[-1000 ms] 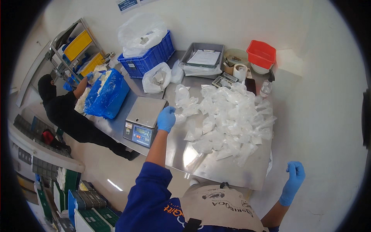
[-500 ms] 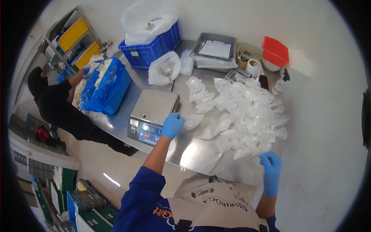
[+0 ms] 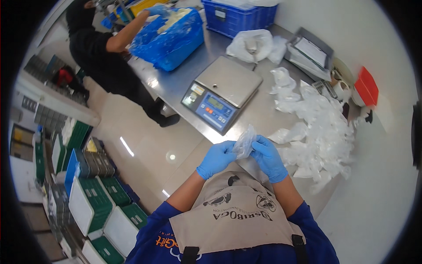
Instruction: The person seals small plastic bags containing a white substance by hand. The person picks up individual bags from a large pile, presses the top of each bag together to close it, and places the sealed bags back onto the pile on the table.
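Note:
A clear plastic bag [image 3: 244, 143] is pinched between both hands in front of my apron, just off the table's near edge. My left hand [image 3: 217, 158], in a blue glove, grips one side of it. On the other side my right hand [image 3: 268, 159], gloved alike, has its fingers closed on the plastic. Beyond them stands a weighing scale [image 3: 228, 83] with a steel pan that bears no load. Right of the scale, a heap of clear plastic bags [image 3: 323, 132] with whitish contents spreads over the steel table [image 3: 176, 90].
A blue tub [image 3: 184, 48] lined with blue plastic holds a pale mass; a co-worker [image 3: 101, 48] reaches into it. Behind are a blue crate [image 3: 239, 20], a white bag [image 3: 250, 45] with a metal scoop, a grey tray [image 3: 310, 55] and a red container [image 3: 365, 86]. Crates [image 3: 90, 204] stand lower left.
My hands have come together from far apart, the left leaving the scale's side and the right leaving the heap's edge. Both now hold one bag. The view has turned and shifted left.

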